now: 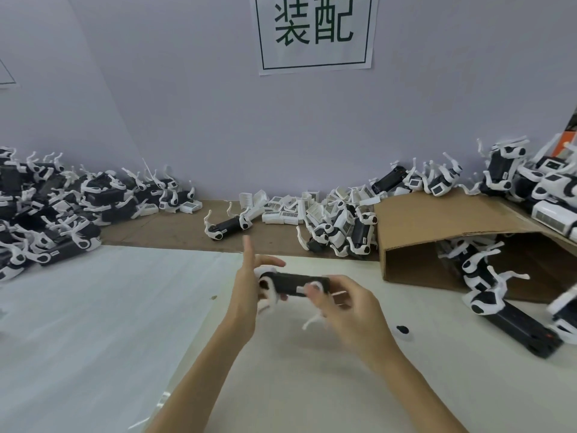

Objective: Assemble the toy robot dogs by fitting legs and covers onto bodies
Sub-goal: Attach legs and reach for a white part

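Observation:
A black toy dog body (293, 284) with white legs is held above the table at the centre, lying sideways. My left hand (249, 292) grips its left end, the index finger pointing up. My right hand (346, 303) grips its right end, fingers curled round a white leg; this hand is blurred. A white leg (312, 321) hangs below the body. A small white-and-black part (403, 332) lies on the table right of my right hand.
A heap of black-and-white dog bodies (53, 210) fills the far left. White covers (299, 207) are piled along the back wall. One dog body (228, 226) lies alone behind. An open cardboard box (443, 226) with more dogs stands at the right.

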The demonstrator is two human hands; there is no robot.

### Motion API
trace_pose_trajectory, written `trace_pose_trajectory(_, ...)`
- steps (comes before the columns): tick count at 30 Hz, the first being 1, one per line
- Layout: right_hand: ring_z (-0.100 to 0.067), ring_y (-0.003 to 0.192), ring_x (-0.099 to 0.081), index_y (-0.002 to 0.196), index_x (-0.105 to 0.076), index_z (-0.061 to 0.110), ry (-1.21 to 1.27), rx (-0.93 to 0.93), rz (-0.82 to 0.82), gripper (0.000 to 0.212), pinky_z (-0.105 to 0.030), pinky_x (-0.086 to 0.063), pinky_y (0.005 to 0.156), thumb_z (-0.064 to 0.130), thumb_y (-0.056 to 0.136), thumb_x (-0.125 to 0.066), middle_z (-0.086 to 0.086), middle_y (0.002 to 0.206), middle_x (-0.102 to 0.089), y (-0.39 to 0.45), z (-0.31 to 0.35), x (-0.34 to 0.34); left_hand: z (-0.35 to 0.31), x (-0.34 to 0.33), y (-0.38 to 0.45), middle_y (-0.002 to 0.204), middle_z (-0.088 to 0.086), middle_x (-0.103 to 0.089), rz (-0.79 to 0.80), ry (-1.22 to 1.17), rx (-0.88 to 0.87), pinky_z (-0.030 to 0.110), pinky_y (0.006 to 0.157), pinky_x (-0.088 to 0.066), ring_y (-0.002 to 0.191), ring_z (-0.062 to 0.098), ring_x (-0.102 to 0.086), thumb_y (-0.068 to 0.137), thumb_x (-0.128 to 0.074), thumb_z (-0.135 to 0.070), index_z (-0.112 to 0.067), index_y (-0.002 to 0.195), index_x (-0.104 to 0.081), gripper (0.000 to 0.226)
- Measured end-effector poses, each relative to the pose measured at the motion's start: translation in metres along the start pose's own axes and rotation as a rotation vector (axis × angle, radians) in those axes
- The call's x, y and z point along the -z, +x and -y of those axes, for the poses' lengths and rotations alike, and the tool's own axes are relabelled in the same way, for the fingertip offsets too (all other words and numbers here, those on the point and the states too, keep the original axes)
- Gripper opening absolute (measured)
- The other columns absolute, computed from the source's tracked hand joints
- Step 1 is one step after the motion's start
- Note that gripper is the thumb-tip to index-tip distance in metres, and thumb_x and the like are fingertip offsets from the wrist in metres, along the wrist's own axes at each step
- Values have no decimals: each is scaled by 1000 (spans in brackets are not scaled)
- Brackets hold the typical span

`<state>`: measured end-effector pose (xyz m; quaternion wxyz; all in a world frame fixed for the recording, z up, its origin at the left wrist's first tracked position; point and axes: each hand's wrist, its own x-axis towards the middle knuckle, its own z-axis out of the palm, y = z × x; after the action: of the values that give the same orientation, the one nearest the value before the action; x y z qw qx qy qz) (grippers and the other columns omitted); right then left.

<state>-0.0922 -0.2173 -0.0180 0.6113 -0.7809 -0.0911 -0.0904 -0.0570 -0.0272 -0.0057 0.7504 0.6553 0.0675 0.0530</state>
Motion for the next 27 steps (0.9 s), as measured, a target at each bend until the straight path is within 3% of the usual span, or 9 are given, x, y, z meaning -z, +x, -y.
trace_pose_trajectory(3, -17, 66, -72, 85, -79, 12, 154, -221, -53, 63, -29, -59, 68, 74, 72, -70, -7, 74, -76, 7, -1, 12, 0, -2, -2, 104, 33, -73, 278, 74, 136, 45, 73, -63, 76, 39, -74, 88, -62, -74, -9, 125, -63, 75)
trace_pose_trajectory(6, -13, 63, -69, 84, -80, 6, 198, -365, -5, 68, -23, -55, 59, 73, 77, -71, -15, 77, -76, 9, -5, 19, 9, -9, -4, 100, 26, -76, 288, 115, 119, 40, 67, -62, 72, 38, -73, 93, -76, -53, -9, 129, -60, 58)
trace_pose_trajectory(10, -11, 85, -75, 101, -79, 21, 194, -218, 5, 45, -21, -59, 72, 60, 79, -75, -5, 96, -79, 9, -4, 16, 10, -2, 2, 106, 13, -80, 265, 128, 12, 47, 95, -61, 92, 36, -77, 85, -77, -62, -28, 132, -61, 61)
trace_pose_trajectory(13, -2, 116, -65, 121, -68, 32, 119, -16, 70, 45, -21, -54, 96, 46, 80, -81, 12, 119, -73, 5, -4, 8, 9, 5, 5, 112, 4, -79, 141, 86, -54, 44, 99, -54, 109, 28, -74, 82, -64, -83, -36, 121, -70, 62)
trace_pose_trajectory(15, -2, 129, -57, 128, -63, 35, 55, 69, 162, 47, -20, -45, 108, 39, 85, -82, 17, 129, -67, 2, -4, -5, 12, 5, 7, 94, 3, -80, -43, -28, -120, 41, 82, -54, 93, 21, -77, 93, -57, -76, -24, 96, -79, 56)
trace_pose_trajectory(18, -2, 131, -55, 133, -60, 38, -41, 157, 270, 42, -14, -42, 107, 51, 94, -70, 20, 133, -63, 10, 2, -25, 15, 16, 17, 73, 10, -70, -263, -238, -157, 43, 84, -52, 77, 24, -67, 106, -50, -57, -9, 60, -70, 70)
trace_pose_trajectory(21, -1, 124, -60, 127, -64, 39, 5, 83, 272, 39, -19, -50, 100, 62, 98, -52, 19, 125, -67, 43, 14, -43, 18, 36, 32, 71, 15, -65, -247, -416, -105, 44, 80, -51, 71, 30, -63, 107, -48, -54, -5, 57, -64, 72)
trace_pose_trajectory(24, -5, 123, -59, 130, -63, 27, -238, 129, 175, 27, -29, -47, 107, 37, 106, -55, 13, 129, -64, 108, 15, -61, 22, 43, 42, 71, 18, -63, -222, -550, -56, 40, 74, -51, 65, 31, -61, 105, -49, -56, -4, 57, -61, 72)
trace_pose_trajectory(27, -18, 129, -55, 138, -57, 13, -481, 135, 97, 33, -32, -43, 110, 19, 106, -55, -3, 140, -57, 184, 14, -73, 29, 40, 52, 75, 19, -64, -262, -500, -82, 46, 83, -49, 76, 35, -59, 106, -47, -52, -5, 56, -62, 70)
